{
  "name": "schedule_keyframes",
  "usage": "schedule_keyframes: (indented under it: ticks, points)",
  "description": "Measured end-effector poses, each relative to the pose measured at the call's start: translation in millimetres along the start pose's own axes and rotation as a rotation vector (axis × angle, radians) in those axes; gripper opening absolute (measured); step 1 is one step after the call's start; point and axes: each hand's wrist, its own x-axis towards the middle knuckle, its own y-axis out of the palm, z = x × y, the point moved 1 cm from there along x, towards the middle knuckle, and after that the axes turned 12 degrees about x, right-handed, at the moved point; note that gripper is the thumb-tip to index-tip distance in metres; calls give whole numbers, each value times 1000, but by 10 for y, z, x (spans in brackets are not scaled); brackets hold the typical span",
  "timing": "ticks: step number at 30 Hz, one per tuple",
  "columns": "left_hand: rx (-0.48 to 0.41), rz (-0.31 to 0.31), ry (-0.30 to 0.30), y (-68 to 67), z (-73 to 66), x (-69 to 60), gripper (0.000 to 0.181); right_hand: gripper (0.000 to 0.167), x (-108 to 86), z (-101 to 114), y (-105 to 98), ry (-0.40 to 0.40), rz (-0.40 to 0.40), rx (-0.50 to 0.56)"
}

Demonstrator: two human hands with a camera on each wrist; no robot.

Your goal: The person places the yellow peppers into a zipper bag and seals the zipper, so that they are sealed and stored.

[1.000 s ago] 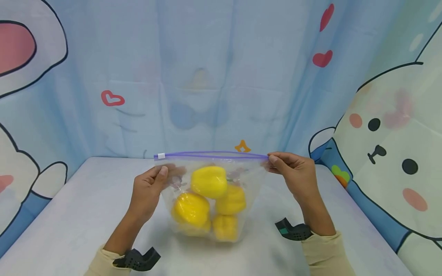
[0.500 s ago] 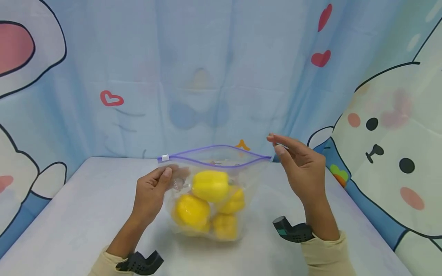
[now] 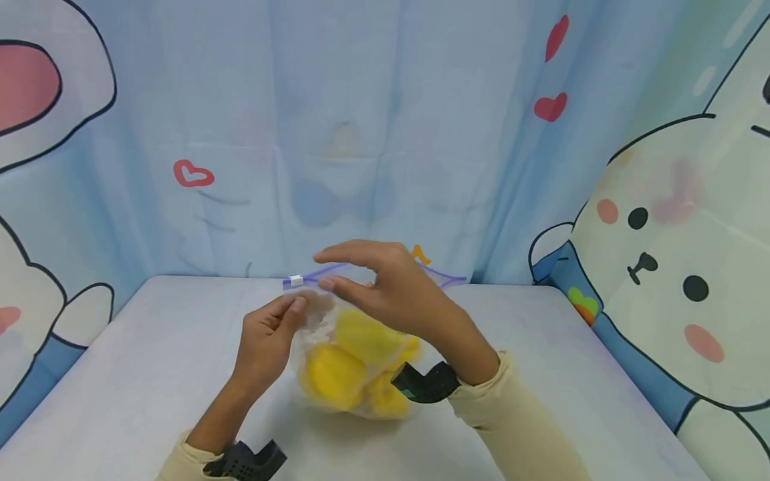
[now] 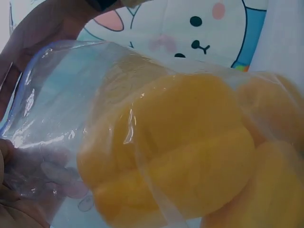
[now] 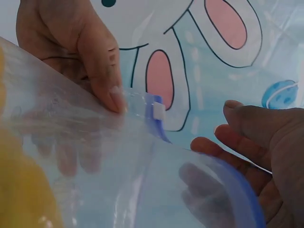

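Note:
A clear slider zip bag (image 3: 301,394) with several yellow bell peppers (image 3: 335,374) inside stands on the table. My left hand (image 3: 265,344) pinches its upper left side between thumb and fingers, just below the white slider (image 3: 297,281). My right hand (image 3: 397,287) is in front of the bag's mouth, thumb and fingers spread apart and pointing at the slider; nothing is held in it. In the right wrist view the slider (image 5: 158,111) sits at the strip's end, apart from the right fingertips. The purple zip strip (image 3: 448,278) bows apart, its middle hidden by my right hand.
The white table (image 3: 150,374) spreads around the bag. Behind it hangs a blue cartoon curtain (image 3: 240,100), which also runs along both sides. A black wrist camera (image 3: 426,383) on my right wrist is in front of the bag.
My right hand has let go of the bag's right top corner and moved left across the mouth. The zip strip's two sides have parted. The left hand keeps its pinch.

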Motion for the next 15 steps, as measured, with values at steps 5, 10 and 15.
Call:
schedule_keyframes:
  ticks: [5,10,15]
  points:
    - [14,-10,25,17,-28,-10,23,31,186,-34,147,136,124,-29]
    - [17,-21,59,24,-49,-18,21,23,266,-46,200,193,171,-22]
    - [17,-5,61,26,-73,-22,21,18,280,-73,208,189,167,13]
